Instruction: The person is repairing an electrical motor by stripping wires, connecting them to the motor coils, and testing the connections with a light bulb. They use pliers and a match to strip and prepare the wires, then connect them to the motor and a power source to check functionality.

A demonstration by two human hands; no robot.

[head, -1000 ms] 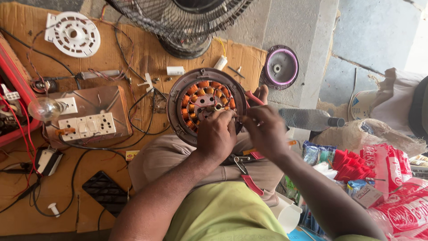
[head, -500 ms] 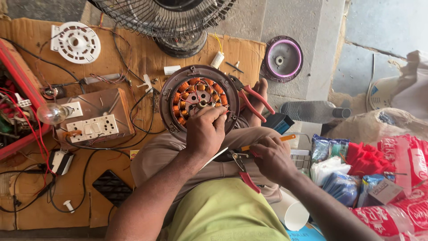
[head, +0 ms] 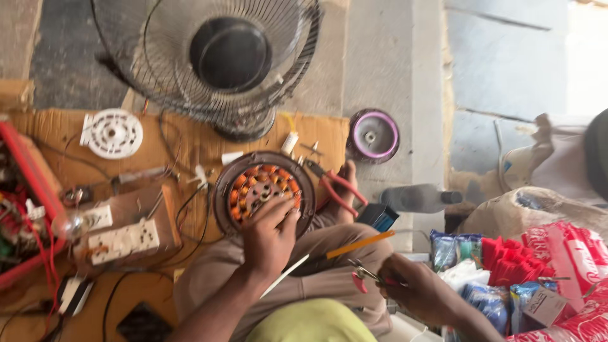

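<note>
Now stator face-up, L hand atop

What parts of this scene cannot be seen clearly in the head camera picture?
- Head view: the left hand covers the lower part of the round motor stator.
- Head view: the small tool under the right hand is blurred; whether the fingers grip it cannot be told.
- Head view: the red tray is cut off by the left edge.
- Head view: the fan is cut off at the top.
</note>
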